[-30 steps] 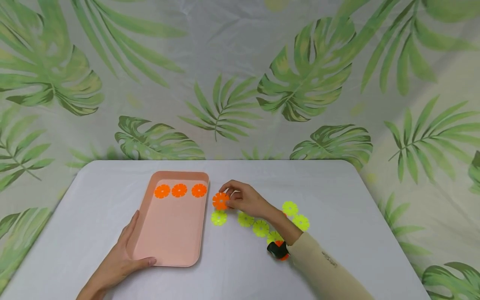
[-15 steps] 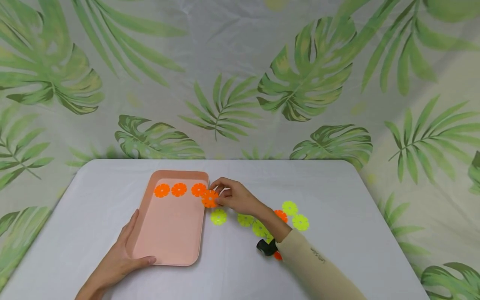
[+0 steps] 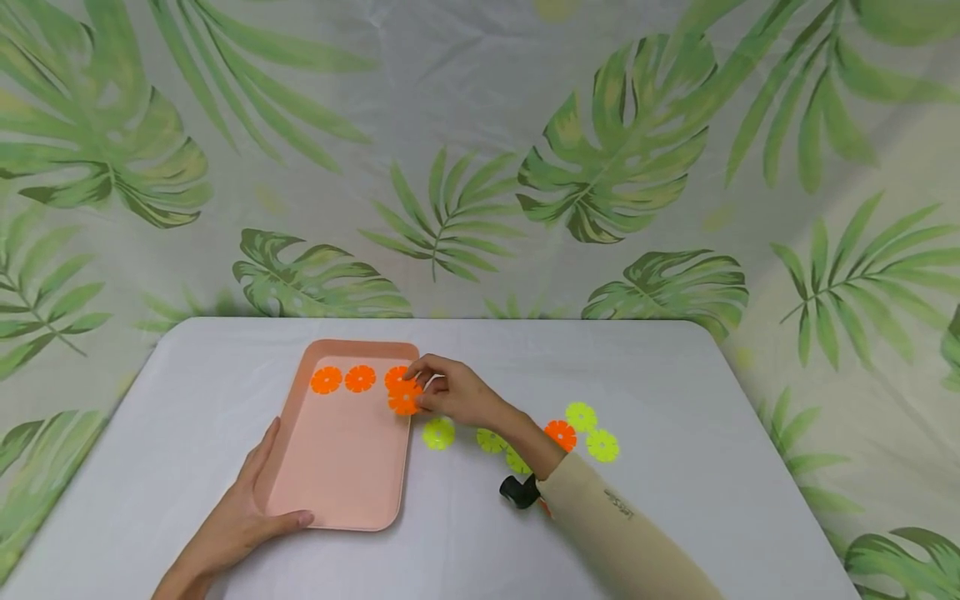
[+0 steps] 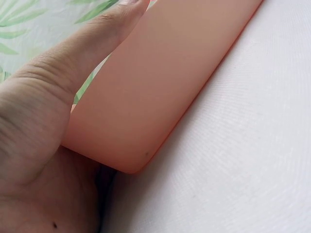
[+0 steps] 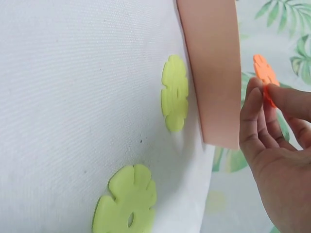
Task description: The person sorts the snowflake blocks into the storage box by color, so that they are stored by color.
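Observation:
In the head view my right hand pinches an orange notched plastic disc between thumb and fingers. That disc hangs over the right rim of the pink tray and partly covers another orange disc behind it. Seen from the right wrist, the held orange disc is tilted and raised above the tray's rim. Two more orange discs lie in a row at the tray's far end. My left hand holds the tray's near left corner, thumb at the near rim and fingers along the left side.
Yellow-green notched discs lie on the white table right of the tray. An orange disc lies among them. A black device sits at my right wrist. Leaf-printed cloth hangs behind the table.
My right hand has carried the orange disc leftward, from beside the tray to over its right rim. My left hand and the tray have stayed in place.

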### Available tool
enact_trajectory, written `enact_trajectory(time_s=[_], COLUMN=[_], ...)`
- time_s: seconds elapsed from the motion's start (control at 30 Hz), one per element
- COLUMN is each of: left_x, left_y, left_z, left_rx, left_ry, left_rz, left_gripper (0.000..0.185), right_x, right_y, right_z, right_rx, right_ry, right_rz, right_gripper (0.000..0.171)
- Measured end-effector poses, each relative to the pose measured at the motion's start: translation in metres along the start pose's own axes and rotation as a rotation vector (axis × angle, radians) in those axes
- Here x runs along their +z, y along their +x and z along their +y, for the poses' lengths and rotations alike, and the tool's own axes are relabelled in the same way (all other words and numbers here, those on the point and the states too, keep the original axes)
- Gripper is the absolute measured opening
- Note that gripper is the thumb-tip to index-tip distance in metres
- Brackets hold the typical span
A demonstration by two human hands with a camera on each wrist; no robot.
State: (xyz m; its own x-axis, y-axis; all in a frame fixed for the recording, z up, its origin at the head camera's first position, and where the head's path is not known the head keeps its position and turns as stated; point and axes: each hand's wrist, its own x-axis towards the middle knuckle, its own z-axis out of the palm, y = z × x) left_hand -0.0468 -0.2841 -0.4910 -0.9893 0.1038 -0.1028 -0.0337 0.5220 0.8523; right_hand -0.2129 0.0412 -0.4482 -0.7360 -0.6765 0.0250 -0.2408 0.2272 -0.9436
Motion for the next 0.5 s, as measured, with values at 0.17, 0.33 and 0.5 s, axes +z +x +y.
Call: enact_trajectory(time_s=[0.17,0.33,0.5], left_x=[0.001,0.001,0.0], left_y=[-0.001,0.0,-0.001], left_z=[0.001,0.001,0.0], left_rx=[0.005,0.003,0.001], left_ry=[0.026,0.017,0.009], left_rz=[0.006,0.005,0.007], left_gripper=[0.132,0.132,0.132], right_x=[0.003,0.005,0.008], right_y=[0.006,0.011,0.017], right_z=[0.0,-0.002,-0.003], right_rx=[0.009,0.001,0.0], right_ry=[-0.053,-0.122,-0.149], right_rz=[0.013,0.024,0.019], right_gripper=[0.031,0.03,0.028])
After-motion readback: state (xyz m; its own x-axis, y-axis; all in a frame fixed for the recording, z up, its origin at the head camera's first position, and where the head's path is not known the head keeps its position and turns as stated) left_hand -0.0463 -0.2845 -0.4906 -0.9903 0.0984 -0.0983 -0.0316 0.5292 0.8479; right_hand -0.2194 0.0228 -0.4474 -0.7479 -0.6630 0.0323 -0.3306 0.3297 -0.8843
